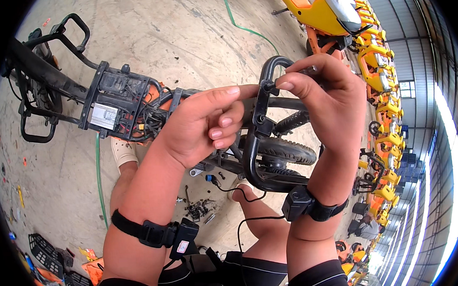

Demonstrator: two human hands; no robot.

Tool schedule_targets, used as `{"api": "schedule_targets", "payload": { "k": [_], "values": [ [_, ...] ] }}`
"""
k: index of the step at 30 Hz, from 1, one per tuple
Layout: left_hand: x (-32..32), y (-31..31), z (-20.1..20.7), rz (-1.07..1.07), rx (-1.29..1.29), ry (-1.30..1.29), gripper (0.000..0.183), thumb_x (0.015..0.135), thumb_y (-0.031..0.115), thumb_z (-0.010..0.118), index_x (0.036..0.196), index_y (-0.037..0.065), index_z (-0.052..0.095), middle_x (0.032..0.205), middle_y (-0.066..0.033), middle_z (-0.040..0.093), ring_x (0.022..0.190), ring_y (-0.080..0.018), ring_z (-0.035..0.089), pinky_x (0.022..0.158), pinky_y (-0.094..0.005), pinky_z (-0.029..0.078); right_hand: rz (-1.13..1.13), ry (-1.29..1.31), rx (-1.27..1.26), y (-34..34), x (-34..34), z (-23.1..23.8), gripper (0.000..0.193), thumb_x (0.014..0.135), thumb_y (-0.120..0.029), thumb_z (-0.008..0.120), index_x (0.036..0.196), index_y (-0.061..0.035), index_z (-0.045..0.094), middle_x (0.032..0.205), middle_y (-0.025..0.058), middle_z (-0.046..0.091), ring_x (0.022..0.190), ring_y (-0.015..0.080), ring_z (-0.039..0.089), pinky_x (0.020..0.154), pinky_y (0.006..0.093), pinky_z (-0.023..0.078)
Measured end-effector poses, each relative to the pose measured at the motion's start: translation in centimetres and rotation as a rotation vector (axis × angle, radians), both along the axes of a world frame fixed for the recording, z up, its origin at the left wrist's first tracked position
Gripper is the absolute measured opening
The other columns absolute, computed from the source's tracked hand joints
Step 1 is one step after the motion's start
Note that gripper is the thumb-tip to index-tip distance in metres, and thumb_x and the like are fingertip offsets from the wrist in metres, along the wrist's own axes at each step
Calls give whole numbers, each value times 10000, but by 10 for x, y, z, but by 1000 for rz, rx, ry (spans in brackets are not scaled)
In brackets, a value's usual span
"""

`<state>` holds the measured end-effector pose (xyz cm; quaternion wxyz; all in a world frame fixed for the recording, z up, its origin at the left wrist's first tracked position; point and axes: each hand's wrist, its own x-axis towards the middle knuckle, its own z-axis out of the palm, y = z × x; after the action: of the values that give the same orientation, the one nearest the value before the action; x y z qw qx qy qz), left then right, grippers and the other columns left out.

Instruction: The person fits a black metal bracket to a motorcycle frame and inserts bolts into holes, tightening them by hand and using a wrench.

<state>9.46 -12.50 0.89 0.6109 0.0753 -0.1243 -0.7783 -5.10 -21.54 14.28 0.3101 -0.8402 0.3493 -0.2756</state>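
A black tubular rack (251,152) stands at the rear of a stripped two-wheeler frame. My left hand (202,123) is beside its left bar, index finger stretched against the bar and the other fingers curled; it holds nothing visible. On the far side, my right hand (330,96) is closed, thumb and index finger bent toward each other. Its thumb tip is close to a short dark stud (270,87) on the rack's bracket. A bit of grey metal (312,68) shows among the right fingers, too covered to name. Below the rack are a coil spring (291,123) and a tyre (286,151).
An exposed wiring compartment (126,104) lies left of my hands. Loose screws (199,209) are heaped on the concrete floor near my feet, by a cable with a blue connector (210,178). Yellow two-wheelers (385,109) line the right; black grilles (47,253) lie lower left.
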Motion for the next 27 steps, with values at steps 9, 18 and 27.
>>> {"api": "schedule_targets", "payload": {
  "k": [9, 18, 27],
  "values": [
    [0, -2, -2, 2, 10, 4, 538, 1020, 277, 521, 1379, -123, 488, 691, 49, 446, 547, -33, 398, 489, -195, 349, 75, 3, -99, -5, -3, -4, 93, 832, -68, 793, 863, -12, 727, 742, 45, 682, 675, 96, 601, 614, 247, 464],
    [0, -3, 3, -23, 5, -17, 612, 1016, 325, 497, 1421, -129, 424, 652, 79, 420, 511, -10, 395, 443, -174, 345, 111, -20, 31, -10, -5, -5, 114, 869, -88, 780, 911, -15, 703, 746, 10, 654, 708, 74, 578, 631, 238, 457],
    [0, -2, 3, -5, 27, -53, 616, 1014, 318, 497, 1424, -134, 417, 652, 78, 429, 516, -12, 397, 442, -176, 341, 26, -55, 46, -5, -3, -1, 186, 849, -97, 816, 842, 4, 659, 736, 2, 663, 673, 56, 579, 611, 219, 459]
  ]
}}
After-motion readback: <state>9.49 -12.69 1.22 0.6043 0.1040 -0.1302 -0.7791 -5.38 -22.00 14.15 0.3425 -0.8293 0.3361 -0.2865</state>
